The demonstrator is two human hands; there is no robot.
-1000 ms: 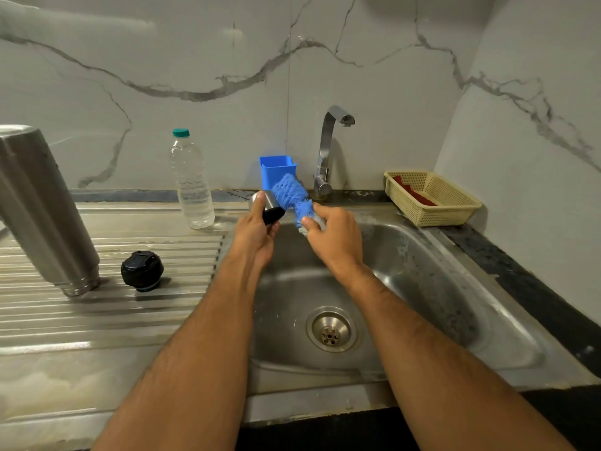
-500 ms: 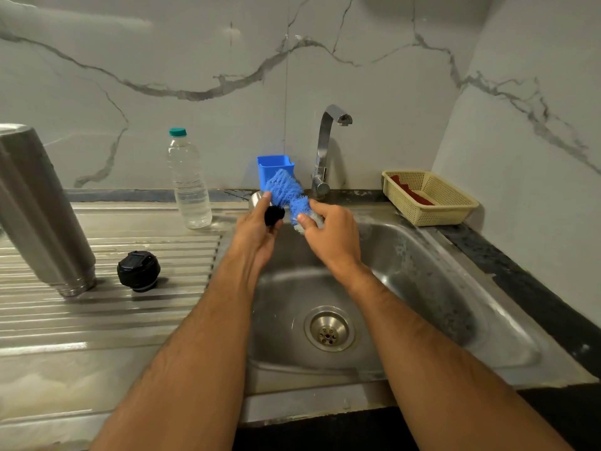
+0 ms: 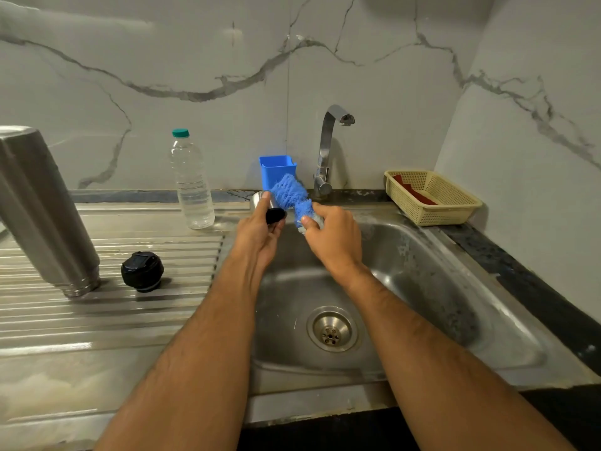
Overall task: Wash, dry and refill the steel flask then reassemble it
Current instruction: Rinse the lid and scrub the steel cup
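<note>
Flask body (image 3: 45,206): steel, mouth down on the ribbed drainboard (image 3: 107,323) at far left, leaning in the wide view.
Stopper (image 3: 142,271): black, round, on the drainboard just right of the flask body.
Water bottle (image 3: 191,180): clear plastic, green cap, upright near the wall.
Left hand (image 3: 258,234): fingers curled round the steel cup lid (image 3: 261,203), black inside, held over the sink's (image 3: 422,288) far left corner.
Blue brush (image 3: 291,195): bristles touching the lid, in front of a blue tub (image 3: 276,169).
Right hand (image 3: 335,237): fingers pinching the brush's lower end.
Tap (image 3: 328,151): behind the hands.
Basket (image 3: 432,198): cream, far right, red cloth inside.
</note>
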